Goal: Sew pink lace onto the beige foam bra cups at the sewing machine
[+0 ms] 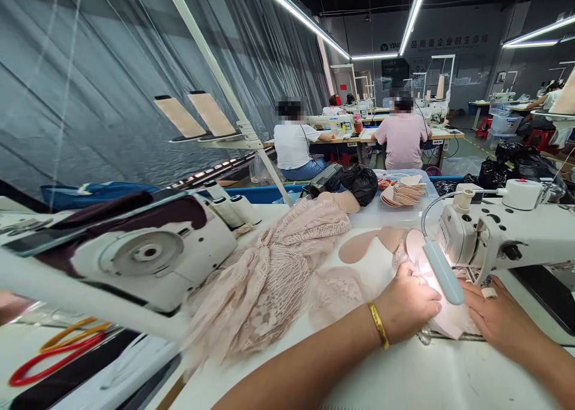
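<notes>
My left hand point(415, 302), with a gold bangle at the wrist, is closed on the edge of a pale pink fabric piece point(451, 321) trimmed with lace. My right hand point(492, 311) lies flat with fingers stretched out, pressing the same piece beside the needle area of a white sewing machine point(467, 236). A grey lamp point(442, 272) on a bendable neck lights the work and hides part of the fabric and the needle. Left of my hands, beige cup-shaped pads point(358, 247) and a lace piece point(336, 293) lie on the white table point(287, 368).
A heap of beige lace point(278, 272) spreads across the table's left. Beyond stands a clear bin point(415, 213) with stacked cup pads point(404, 192) beside a black bag point(360, 184). Another machine point(148, 254) and thread cones point(229, 211) are at left. Two people sit at machines ahead.
</notes>
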A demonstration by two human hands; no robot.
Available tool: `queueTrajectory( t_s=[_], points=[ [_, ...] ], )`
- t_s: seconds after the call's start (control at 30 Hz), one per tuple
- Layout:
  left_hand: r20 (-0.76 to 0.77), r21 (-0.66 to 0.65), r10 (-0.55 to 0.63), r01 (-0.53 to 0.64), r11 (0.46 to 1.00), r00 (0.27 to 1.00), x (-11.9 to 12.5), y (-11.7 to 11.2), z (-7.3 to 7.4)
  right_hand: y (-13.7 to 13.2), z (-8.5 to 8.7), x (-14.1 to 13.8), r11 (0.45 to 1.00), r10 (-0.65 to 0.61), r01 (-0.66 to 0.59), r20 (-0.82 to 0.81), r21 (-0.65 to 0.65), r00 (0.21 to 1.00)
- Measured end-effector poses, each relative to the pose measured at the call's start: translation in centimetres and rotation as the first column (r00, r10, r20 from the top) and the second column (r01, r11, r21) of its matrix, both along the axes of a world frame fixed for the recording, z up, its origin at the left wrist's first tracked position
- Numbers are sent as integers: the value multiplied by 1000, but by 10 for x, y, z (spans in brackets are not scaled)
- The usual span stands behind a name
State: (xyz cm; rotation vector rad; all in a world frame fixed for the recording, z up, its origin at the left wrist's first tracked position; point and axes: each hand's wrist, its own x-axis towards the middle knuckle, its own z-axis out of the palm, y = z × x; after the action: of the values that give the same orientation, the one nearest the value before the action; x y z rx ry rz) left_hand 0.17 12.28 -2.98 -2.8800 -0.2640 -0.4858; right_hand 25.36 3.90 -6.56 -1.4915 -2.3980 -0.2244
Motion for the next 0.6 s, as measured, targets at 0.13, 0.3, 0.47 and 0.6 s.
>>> queueTrajectory(
  t_s=[0.13,0.3,0.47,0.6],
  points=[
    [-19,-36,18,-18,999,1000,-1,0,1,0,3,0,999,47,-47,-11,0,999],
    [-16,4,45,-45,999,999,-1,0,0,2,5,0,999,30,-30,-18,34,999],
    [16,24,51,-51,998,999,1,0,-2,2,1,0,999,17,-18,13,50,1000],
    [51,18,33,-34,999,998,3,-1,-3,0,2,1,998,7,-7,1,60,1000]
  ],
)
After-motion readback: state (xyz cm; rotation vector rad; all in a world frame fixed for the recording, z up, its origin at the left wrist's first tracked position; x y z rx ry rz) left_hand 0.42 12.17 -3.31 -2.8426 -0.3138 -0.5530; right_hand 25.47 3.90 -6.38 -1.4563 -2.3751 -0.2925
